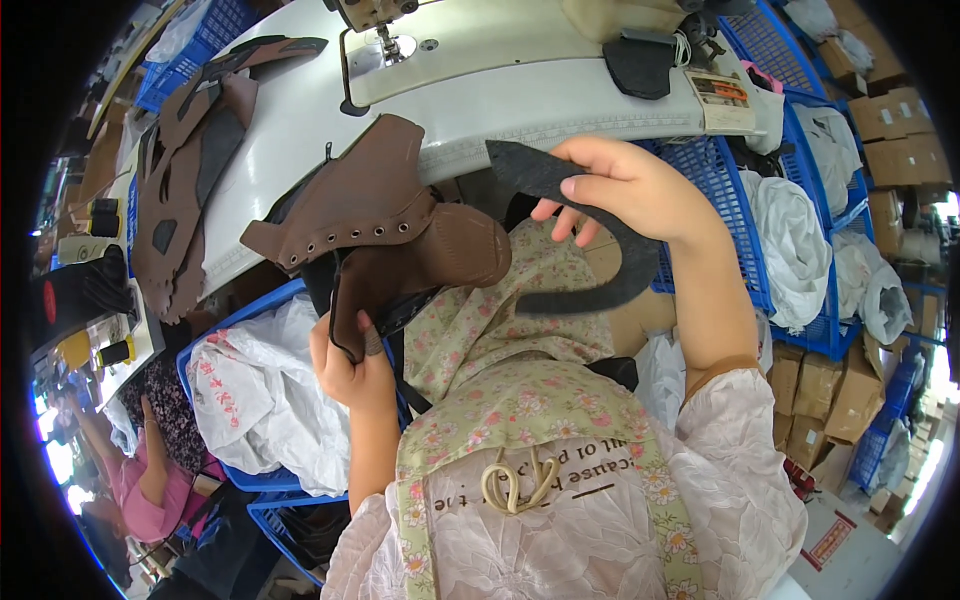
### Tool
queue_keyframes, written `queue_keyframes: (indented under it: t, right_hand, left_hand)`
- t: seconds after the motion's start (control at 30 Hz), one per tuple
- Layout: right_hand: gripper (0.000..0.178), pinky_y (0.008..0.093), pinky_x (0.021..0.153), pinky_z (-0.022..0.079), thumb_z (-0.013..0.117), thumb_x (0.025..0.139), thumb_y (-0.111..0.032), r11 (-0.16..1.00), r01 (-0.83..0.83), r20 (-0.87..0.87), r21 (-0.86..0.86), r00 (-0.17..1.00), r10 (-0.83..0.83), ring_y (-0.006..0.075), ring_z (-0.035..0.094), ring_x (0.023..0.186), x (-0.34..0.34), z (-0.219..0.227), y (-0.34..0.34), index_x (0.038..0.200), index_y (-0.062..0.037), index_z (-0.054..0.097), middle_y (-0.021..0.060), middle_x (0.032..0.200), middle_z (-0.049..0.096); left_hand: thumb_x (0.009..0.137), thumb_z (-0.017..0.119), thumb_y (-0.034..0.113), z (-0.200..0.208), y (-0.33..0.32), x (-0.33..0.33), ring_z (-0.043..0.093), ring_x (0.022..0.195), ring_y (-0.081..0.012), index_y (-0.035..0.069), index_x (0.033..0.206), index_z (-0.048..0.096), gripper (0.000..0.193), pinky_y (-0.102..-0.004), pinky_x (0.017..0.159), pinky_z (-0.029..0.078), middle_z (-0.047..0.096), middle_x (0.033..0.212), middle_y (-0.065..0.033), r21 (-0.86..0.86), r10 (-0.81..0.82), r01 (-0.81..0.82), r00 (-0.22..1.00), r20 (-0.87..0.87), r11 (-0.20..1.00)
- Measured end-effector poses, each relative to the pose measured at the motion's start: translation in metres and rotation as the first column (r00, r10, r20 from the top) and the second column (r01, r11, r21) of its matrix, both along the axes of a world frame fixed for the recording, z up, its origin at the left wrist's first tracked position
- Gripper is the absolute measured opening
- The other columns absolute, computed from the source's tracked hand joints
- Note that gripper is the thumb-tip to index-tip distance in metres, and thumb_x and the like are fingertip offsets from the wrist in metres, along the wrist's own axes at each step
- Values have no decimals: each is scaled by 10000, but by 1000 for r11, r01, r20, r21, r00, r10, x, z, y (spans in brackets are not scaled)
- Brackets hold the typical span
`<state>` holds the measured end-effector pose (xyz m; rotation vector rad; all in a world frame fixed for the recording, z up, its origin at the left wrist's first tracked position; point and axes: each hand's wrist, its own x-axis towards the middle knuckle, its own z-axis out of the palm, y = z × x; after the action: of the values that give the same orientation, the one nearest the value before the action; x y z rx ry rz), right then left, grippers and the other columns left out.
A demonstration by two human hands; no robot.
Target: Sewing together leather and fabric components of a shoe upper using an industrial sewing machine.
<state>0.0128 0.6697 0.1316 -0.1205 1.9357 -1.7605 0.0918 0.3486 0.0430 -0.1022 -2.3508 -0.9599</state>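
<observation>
Sewing-machine head (371,14) partly off-frame.

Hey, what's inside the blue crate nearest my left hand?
In the blue crate there's a crumpled white plastic bag with red markings, spread across most of it. Anything inside or beneath the bag, including the crate's floor, is covered and can't be seen.
</observation>
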Motion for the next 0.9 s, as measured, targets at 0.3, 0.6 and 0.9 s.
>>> queue_keyframes:
  t: [0.3, 0.6, 0.9]
  right_hand:
    - [317, 286, 487, 530, 504, 970, -236, 992, -65, 124, -105, 989, 78, 189, 671, 641, -24, -19, -1, 1079, 41, 614, 148, 902, 704]
    - [867, 212, 394, 460, 199, 962, -697, 993, -99, 169, -67, 980, 109, 81, 564, 502, -46, -29, -8, 1026, 51, 632, 123, 831, 680]
    - [877, 182, 374, 430, 202, 943, -728, 991, -107, 189, -82, 975, 121, 64, 514, 484, -54, -32, -9, 1006, 37, 627, 98, 806, 658]
  left_hand:
    - [847, 709, 44, 0, 1, 0, 624, 790, -232, -21, 972, 701, 141, -308, 703, 480, 667, 934, -120, 7, -11, 11, 1000, -5, 1000]
    - [846, 709, 43, 2, 1, -1, 621, 773, -228, -24, 960, 700, 132, -310, 687, 477, 664, 919, -115, -28, 6, -6, 1000, -4, 1000]
    - [839, 718, 43, 0, 1, 1, 637, 787, -231, -20, 970, 702, 147, -310, 708, 489, 674, 931, -123, -15, 17, -16, 1000, 25, 1000]
